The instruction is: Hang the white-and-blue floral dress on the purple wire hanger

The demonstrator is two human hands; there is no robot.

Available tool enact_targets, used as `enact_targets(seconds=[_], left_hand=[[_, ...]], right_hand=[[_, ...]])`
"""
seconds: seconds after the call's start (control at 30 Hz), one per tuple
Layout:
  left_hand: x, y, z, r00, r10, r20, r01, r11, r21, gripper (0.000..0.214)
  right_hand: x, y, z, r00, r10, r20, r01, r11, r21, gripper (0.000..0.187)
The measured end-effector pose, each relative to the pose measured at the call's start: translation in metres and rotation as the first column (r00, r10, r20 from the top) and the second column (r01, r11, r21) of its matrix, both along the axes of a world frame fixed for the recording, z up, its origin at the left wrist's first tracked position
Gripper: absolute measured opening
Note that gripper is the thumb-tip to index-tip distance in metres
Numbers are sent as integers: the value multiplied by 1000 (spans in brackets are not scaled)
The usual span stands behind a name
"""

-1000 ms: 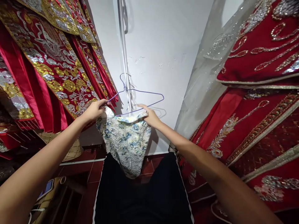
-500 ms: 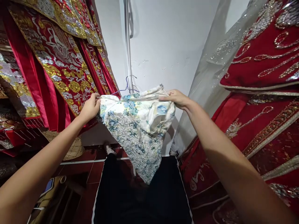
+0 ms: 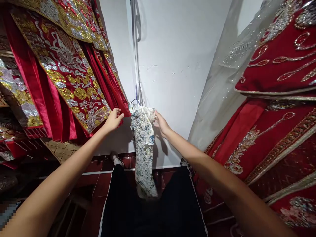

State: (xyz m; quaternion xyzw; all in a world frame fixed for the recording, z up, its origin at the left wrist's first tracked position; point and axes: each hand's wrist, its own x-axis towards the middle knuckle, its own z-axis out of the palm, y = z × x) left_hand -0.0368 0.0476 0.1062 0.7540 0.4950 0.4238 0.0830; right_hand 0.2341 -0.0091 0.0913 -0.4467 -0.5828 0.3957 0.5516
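A white garment with a blue and yellow floral pattern (image 3: 144,154) hangs in a narrow, gathered shape in front of me, its lower end between my knees. The purple wire hanger (image 3: 136,93) shows only in part above it. At the garment's upper right edge, my right hand (image 3: 161,124) pinches the cloth, with some fingertips hidden behind it. My left hand (image 3: 114,119) is off the garment to its left, thumb and fingers apart and holding nothing. It is in front of a red embroidered costume.
Red costumes with gold and silver embroidery (image 3: 66,75) hang on the left. To the right are a beaded red gown (image 3: 261,131) and sheer glittery white fabric (image 3: 217,82). A metal pole (image 3: 135,49) runs up the white wall (image 3: 177,42). Red tiles (image 3: 96,182) cover the floor.
The garment, earlier stretched wide between both hands, has narrowed and hangs lengthwise. My left hand has let go of it and moved right; my right hand has come left and lower.
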Motion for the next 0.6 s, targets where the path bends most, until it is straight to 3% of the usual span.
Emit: enact_targets(seconds=[0.07,0.17,0.23,0.33,0.43,0.6], left_hand=[[-6,1,-15,1000,1,-22,-3,998,-62,48],[-4,-4,-31,999,-1,-44,-4,993,-119,49],[1,-9,-34,1000,-5,-19,3,994,-114,48],[2,-18,-31,999,15,41,-14,1000,-16,48],[-3,-29,-19,995,66,80,-76,989,128,48],[-6,-52,4,983,160,88,-181,926,331,48]], right_hand=[[8,-7,3,990,-92,108,90,996,23,67],[8,-22,5,927,20,374,-52,996,76,41],[5,-27,8,911,64,408,-123,985,121,34],[9,-24,23,992,53,113,-76,974,213,38],[21,-16,49,986,-24,-165,70,958,279,44],[25,-8,78,964,-100,-245,174,938,301,52]])
